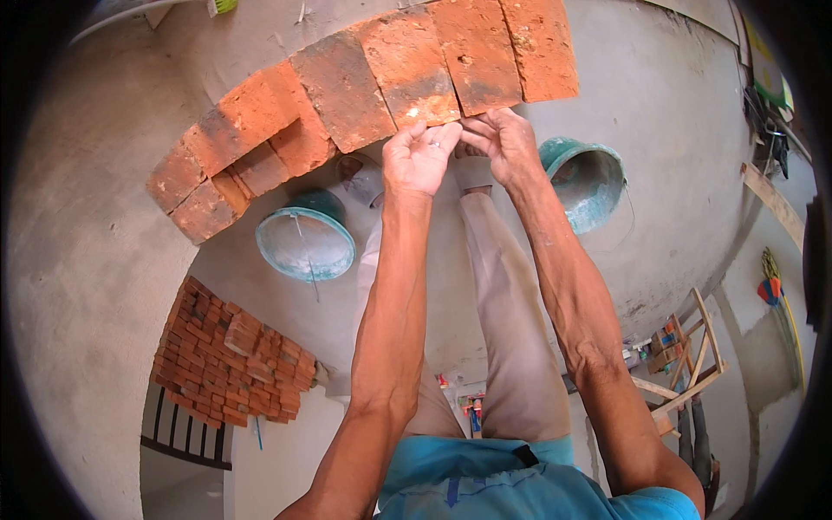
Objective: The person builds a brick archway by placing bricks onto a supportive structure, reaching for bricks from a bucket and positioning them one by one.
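Observation:
Both bare hands meet at the near edge of a row of orange-red bricks [414,65], close under the middle ones. My left hand [422,158] is turned partly palm up, with its fingers curled together at the brick's lower edge. From the other side my right hand [507,143] reaches in, thumb and fingertips drawn together beside the left fingers. Whatever is pinched between them is hidden or too small to name. At the row's left end, bricks lie two courses deep in a stepped pattern [221,165].
Two turquoise buckets with wire handles stand below the bricks, the left bucket [263,251] and the right bucket [555,154], on either side of my feet. A brick stack [225,355] is at lower left, near a dark railing [186,442]. A wooden frame [693,390] stands at right.

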### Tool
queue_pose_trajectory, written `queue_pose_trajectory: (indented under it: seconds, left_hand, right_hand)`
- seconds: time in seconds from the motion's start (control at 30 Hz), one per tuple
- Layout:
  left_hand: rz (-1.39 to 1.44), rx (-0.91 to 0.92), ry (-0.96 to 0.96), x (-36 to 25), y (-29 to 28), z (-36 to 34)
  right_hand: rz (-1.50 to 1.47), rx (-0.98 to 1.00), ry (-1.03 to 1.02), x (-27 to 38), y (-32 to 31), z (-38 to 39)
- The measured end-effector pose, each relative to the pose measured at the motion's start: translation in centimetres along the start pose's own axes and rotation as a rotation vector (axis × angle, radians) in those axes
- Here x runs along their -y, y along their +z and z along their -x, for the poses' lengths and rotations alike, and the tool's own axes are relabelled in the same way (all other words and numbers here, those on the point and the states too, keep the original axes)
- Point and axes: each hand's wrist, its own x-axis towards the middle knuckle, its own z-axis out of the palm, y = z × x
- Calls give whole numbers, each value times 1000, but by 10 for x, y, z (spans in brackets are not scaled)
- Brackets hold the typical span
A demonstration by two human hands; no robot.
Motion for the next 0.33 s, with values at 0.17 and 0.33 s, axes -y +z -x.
queue_pose_trajectory:
  seconds: [0.17, 0.33]
  left_hand:
    - [-147, 68, 51, -2, 1, 10]
    - [-922, -145, 185, -44, 8, 83]
  right_hand:
    - [287, 9, -75, 9, -14, 27]
    - [1295, -163, -446, 28, -100, 57]
